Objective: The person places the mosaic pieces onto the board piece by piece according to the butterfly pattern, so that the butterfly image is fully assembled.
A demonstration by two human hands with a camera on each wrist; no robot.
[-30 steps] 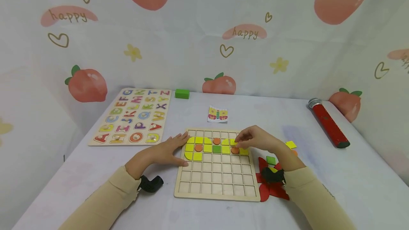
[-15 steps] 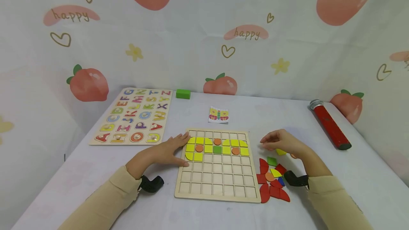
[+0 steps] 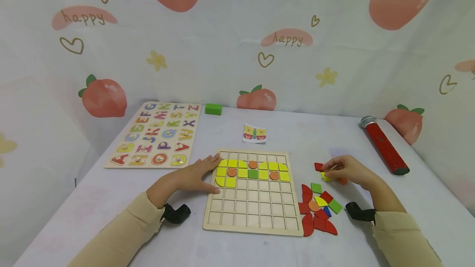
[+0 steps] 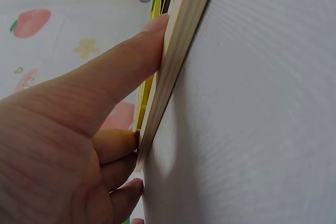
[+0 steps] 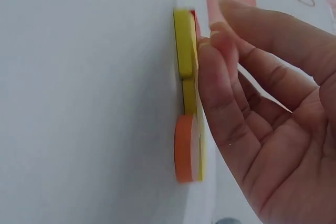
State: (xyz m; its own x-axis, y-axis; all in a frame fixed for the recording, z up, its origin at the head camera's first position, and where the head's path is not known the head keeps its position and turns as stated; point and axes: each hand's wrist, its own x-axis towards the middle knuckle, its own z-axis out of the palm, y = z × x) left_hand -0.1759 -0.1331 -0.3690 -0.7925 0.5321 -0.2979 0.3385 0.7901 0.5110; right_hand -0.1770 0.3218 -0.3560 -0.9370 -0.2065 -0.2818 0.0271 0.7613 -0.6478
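My left hand point(image 3: 191, 176) rests on the left edge of a wooden grid board point(image 3: 252, 219), its fingers spread. In the left wrist view the thumb point(image 4: 126, 61) lies against the board's rim point(image 4: 181, 51). Yellow tiles, orange discs and a green square tile point(image 3: 252, 174) fill part of the board's upper rows. To the right of the board, my right hand point(image 3: 350, 171) reaches over a few loose pieces. Its fingertips are right at a yellow tile point(image 5: 184, 43), beside a red tile point(image 3: 318, 167). An orange disc point(image 5: 184, 148) sits close under the hand.
Loose red, green, yellow, orange and blue pieces point(image 3: 320, 223) lie along the board's right side. A small butterfly pattern card point(image 3: 254, 133) is behind the board. An alphabet puzzle point(image 3: 152, 135), a green block point(image 3: 213, 109) and a red toy microphone point(image 3: 384, 145) stand farther out.
My right hand has moved from the board's upper right to the loose pieces on the right, uncovering the yellow tiles and orange disc there. The left hand has stayed on the board's edge.
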